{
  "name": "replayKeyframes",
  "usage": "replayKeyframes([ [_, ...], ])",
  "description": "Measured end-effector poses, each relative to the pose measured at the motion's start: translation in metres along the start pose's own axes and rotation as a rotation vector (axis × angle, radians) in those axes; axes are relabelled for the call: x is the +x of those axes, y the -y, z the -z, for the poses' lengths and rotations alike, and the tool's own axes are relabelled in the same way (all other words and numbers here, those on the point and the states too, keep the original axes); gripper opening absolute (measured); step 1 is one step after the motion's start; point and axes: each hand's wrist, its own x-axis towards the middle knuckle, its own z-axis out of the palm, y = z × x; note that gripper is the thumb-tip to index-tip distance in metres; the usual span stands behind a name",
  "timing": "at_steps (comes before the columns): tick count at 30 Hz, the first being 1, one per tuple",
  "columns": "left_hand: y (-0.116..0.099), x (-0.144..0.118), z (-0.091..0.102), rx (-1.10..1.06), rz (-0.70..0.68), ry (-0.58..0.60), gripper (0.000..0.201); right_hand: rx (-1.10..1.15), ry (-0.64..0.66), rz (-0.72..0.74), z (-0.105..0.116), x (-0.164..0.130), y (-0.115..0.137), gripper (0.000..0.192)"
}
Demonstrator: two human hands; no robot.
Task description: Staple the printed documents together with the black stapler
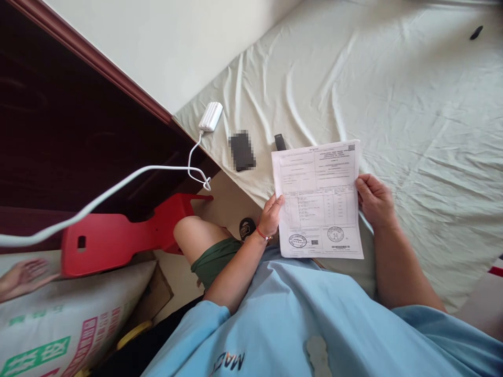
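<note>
A printed form [318, 201] with ruled boxes and two round stamps near its lower edge is held up in front of my body. My left hand [270, 214], with a red cord at the wrist, pinches the form's left edge. On the opposite edge, my right hand [376, 201] grips the paper between thumb and fingers. Just beyond the top left corner of the form lies a small black object [280, 142], partly covered by it. A dark rectangular item [242, 151], blurred by pixels, rests on the pale sheet [416, 131] further left.
A white power strip [211, 116] lies at the sheet's corner, its white cable [129, 180] running left through the air. Below are a red plastic chair [98, 243] and a printed sack [78, 314]. Another person's hand [29, 277] is at far left. A small black thing [476, 32] lies far right.
</note>
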Motion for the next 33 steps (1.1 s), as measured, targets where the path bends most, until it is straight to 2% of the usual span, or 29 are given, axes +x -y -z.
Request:
replayKeyframes([
  [9, 0.0052, 0.0009, -0.0010, 0.082, -0.057, -0.022, 0.056, -0.024, -0.013, 0.043, -0.0032, -0.0027, 0.0057, 0.040],
  [21, 0.0045, -0.0005, -0.0015, -0.045, -0.031, 0.003, 0.049, 0.012, 0.034, -0.002, -0.0007, -0.0019, -0.0022, 0.041],
  [33, 0.0048, -0.0011, -0.0004, -0.058, -0.021, 0.003, 0.050, 0.026, 0.035, -0.023, -0.0020, -0.0005, -0.0011, 0.041],
])
